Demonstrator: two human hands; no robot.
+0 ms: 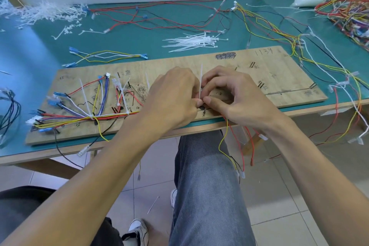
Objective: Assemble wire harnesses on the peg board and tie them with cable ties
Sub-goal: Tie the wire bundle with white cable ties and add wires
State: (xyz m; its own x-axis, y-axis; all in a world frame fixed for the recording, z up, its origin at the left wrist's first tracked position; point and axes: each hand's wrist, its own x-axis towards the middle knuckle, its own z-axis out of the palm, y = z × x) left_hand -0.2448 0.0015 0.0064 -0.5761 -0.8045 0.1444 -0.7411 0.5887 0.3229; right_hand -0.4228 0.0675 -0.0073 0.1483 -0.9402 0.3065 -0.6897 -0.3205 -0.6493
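While the left hand (175, 94) and right hand (225, 94) both pinched the cable tie (200, 78) between them, by the mid front edge of the peg board (279, 78), its tail stuck upright, crosswise to the wire bundle (111, 115), so equally handy for either tbh.

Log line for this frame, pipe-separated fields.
stage: tying | left hand: pinches cable tie | right hand: pinches it too | tie: upright | place: peg board middle

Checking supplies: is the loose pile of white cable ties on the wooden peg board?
No, the pile of white cable ties lies on the teal mat beyond the wooden peg board.
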